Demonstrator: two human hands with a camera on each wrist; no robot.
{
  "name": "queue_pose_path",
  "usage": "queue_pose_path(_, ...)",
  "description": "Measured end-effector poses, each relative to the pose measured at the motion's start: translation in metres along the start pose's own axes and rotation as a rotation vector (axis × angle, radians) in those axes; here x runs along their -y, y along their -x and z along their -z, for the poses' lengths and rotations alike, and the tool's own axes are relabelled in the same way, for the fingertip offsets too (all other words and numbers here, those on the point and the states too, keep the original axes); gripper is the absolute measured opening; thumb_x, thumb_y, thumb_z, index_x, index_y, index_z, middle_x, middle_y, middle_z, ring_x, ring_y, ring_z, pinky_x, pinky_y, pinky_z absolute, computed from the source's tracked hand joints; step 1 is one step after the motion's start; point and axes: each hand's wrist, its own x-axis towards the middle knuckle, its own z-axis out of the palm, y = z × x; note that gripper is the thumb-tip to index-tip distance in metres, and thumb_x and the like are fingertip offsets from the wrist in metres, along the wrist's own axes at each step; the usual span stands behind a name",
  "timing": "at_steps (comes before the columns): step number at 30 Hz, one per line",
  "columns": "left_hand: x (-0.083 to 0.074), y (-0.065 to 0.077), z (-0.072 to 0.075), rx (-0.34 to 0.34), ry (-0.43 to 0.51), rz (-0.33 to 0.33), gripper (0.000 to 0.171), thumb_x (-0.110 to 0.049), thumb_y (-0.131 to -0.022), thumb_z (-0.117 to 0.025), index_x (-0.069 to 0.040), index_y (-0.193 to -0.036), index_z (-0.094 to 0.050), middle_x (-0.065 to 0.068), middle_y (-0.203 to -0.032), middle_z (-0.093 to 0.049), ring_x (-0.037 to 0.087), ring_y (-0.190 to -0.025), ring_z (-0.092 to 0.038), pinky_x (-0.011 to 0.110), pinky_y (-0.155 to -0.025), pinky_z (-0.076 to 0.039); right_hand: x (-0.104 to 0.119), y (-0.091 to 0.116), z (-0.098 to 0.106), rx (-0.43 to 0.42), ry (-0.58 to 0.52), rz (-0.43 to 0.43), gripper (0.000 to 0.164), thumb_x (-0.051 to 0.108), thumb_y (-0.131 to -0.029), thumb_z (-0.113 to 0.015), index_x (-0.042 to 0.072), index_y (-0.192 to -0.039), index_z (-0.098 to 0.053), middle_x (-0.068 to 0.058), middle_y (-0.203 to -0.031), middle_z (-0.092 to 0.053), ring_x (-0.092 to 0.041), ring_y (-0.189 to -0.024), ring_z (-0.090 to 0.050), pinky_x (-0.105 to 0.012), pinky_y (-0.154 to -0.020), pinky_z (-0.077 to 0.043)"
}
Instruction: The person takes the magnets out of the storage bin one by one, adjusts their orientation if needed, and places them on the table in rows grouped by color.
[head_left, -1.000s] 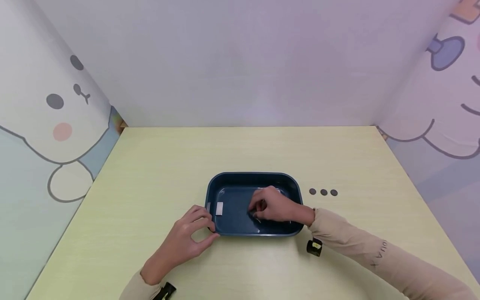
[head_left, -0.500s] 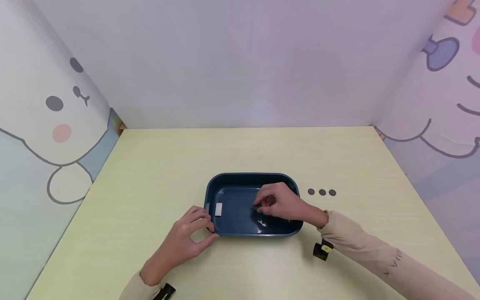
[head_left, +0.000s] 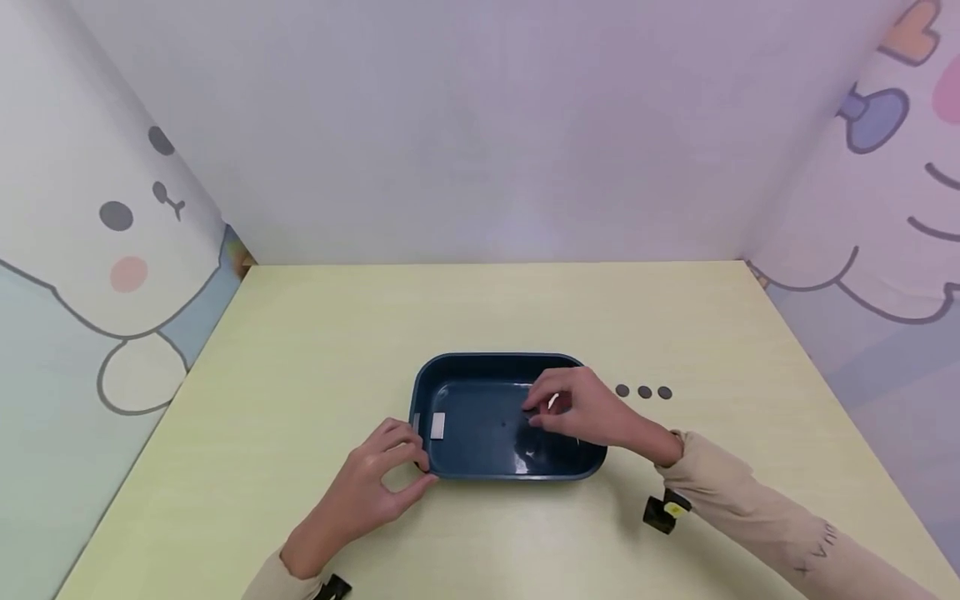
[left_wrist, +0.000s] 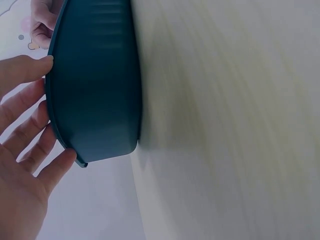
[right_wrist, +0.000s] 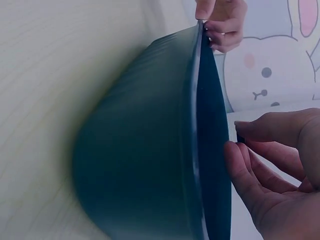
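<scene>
A dark blue plastic bin (head_left: 480, 450) stands on the table. At its near left corner my left hand (head_left: 371, 483) holds the rim, thumb and fingertips on the edge; the left wrist view shows those fingers (left_wrist: 35, 145) spread along it. Over the right half of the bin is my right hand (head_left: 581, 408), thumb and fingers pinching a small dark disc (right_wrist: 240, 137) whose edge shows in the right wrist view. Inside the bin, near its left end, lies a small white rectangle (head_left: 437, 426).
Three dark discs (head_left: 644, 392) lie in a row on the pale table (head_left: 337, 333), right of the bin. A plain light wall (head_left: 480, 150) rises behind, with cartoon-printed panels at both sides.
My right hand has risen from the bin's floor and moved right, with the dark disc between its fingertips. My left hand keeps its place at the rim.
</scene>
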Motion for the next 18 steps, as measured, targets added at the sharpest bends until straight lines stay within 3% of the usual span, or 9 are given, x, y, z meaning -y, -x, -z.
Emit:
queue_pose_path(13, -0.001, 0.0, 0.0, -0.016, -0.015, -0.021, 0.022, -0.016, -0.071, -0.081, -0.024, -0.077, -0.062, -0.014, -0.091, -0.055, 0.007, -0.093, -0.049, 0.017, -0.079, -0.044, 0.004, 0.019, 0.017, -0.034, -0.059, -0.038, 0.016, 0.0, -0.081, -0.07, 0.004, -0.096, -0.072, -0.001, -0.098, -0.063, -0.01, -0.078, -0.064, -0.027, -0.071, -0.054)
queue_pose_path(18, 0.0, 0.001, -0.001, -0.017, -0.016, -0.019, 0.022, -0.016, -0.07, -0.081, -0.024, -0.076, -0.061, -0.015, -0.09, -0.054, 0.006, -0.093, -0.049, 0.016, -0.08, -0.043, 0.004, 0.025, 0.023, -0.053, -0.064, -0.066, 0.014, 0.005, -0.082, -0.072, 0.006, -0.095, -0.071, -0.001, -0.098, -0.064, -0.012, -0.078, -0.062, -0.027, -0.067, -0.054)
